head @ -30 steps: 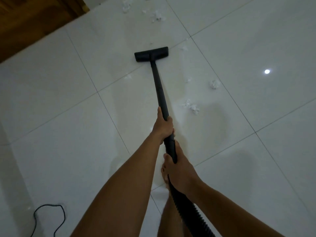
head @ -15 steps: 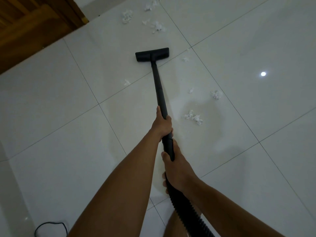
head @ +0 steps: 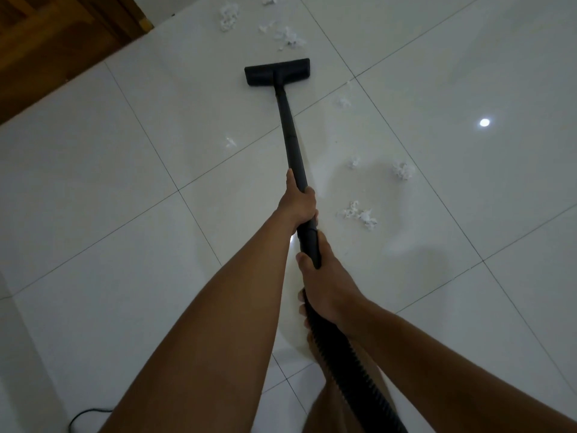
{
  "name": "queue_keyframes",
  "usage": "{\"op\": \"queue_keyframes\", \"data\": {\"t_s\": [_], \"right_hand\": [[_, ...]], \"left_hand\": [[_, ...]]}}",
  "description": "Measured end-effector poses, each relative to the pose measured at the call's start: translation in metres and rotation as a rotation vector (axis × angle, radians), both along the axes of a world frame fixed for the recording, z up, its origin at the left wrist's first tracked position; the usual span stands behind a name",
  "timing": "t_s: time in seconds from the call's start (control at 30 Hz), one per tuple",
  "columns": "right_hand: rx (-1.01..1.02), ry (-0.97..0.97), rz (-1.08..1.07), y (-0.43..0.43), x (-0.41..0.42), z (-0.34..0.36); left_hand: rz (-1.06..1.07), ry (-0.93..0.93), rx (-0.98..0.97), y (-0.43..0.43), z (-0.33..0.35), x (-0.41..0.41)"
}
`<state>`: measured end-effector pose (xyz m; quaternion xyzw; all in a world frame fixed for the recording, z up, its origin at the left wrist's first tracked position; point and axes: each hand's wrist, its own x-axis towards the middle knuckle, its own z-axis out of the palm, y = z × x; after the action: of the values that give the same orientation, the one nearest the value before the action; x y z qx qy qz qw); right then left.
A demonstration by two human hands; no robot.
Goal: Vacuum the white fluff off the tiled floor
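Both hands grip the black tube point(head: 288, 129) — the left hand point(head: 298, 204) higher up, the right hand point(head: 324, 282) lower, where the ribbed hose point(head: 354, 379) joins. The flat head point(head: 277, 71) rests on the tiled floor point(head: 93, 214), just short of the far white fluff point(head: 290, 39). A quick push could shove those light bits ahead instead of swallowing them, and the fluff lying right of the tube is easy to pass over — the cord point(head: 93, 410) at lower left might catch a foot. Count: two hands, one tube, one head, one hose, one cord, roughly nine bits of fluff.
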<state>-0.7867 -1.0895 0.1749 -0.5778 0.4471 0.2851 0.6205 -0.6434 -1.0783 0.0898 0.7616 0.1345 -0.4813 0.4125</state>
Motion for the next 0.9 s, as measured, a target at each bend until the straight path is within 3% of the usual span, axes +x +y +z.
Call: {"op": "queue_keyframes", "data": {"t_s": [0.33, 0.43, 0.9], "right_hand": [[-0.063, 0.012, 0.118, -0.023, 0.039, 0.0], [-0.027, 0.041, 0.068, -0.035, 0.048, 0.003], [-0.019, -0.007, 0.115, -0.062, 0.041, 0.042]], "left_hand": [[0.014, 0.01, 0.016, -0.021, -0.002, 0.042], [0.005, 0.004, 0.028, -0.032, 0.001, 0.051], [0.028, 0.063, 0.038, -0.054, 0.036, 0.037]]}}
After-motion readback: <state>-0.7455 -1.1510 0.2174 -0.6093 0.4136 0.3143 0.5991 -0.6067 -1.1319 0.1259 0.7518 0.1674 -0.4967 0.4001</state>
